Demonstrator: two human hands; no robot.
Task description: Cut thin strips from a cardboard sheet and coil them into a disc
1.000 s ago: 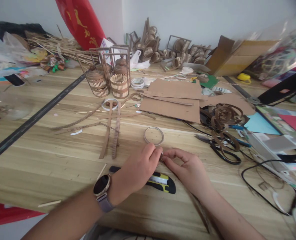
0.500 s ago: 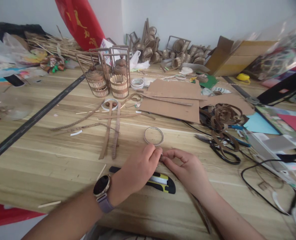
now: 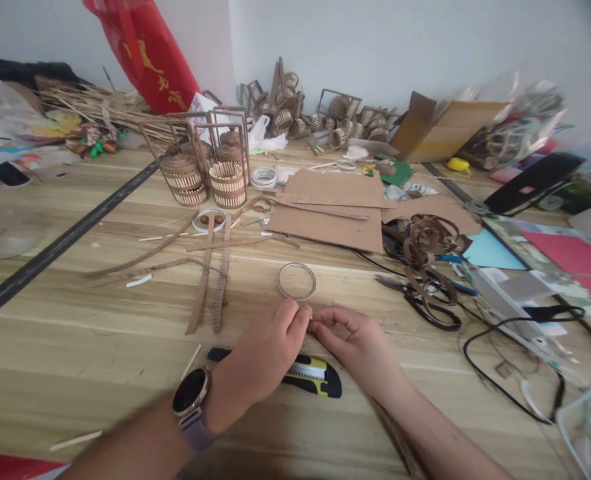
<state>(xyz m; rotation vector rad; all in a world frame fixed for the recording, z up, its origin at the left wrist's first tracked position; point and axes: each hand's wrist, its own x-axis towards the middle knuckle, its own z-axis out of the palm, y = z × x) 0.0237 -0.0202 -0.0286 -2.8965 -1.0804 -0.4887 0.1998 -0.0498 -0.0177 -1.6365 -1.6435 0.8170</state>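
Observation:
My left hand (image 3: 262, 353), with a watch on its wrist, and my right hand (image 3: 360, 347) meet fingertip to fingertip low on the wooden table (image 3: 75, 333). Both pinch a tiny dark piece between them that I cannot make out. A black and yellow utility knife (image 3: 305, 373) lies partly under my left hand. Just beyond the fingers lies a thin ring (image 3: 297, 281). Corrugated cardboard strips (image 3: 210, 273) lie to the left.
Flat cardboard sheets (image 3: 335, 207), small cardboard lanterns (image 3: 210, 170), black scissors (image 3: 425, 300), curled strips (image 3: 428, 240) and a black cable (image 3: 505, 360) crowd the middle and right. A black ruler (image 3: 60, 247) crosses the left. A red bag (image 3: 150, 53) and a box (image 3: 440, 127) stand at the back.
The view has shifted a little right and down, so everything sits lower-left in frame. Both hands stay together in the same pinch.

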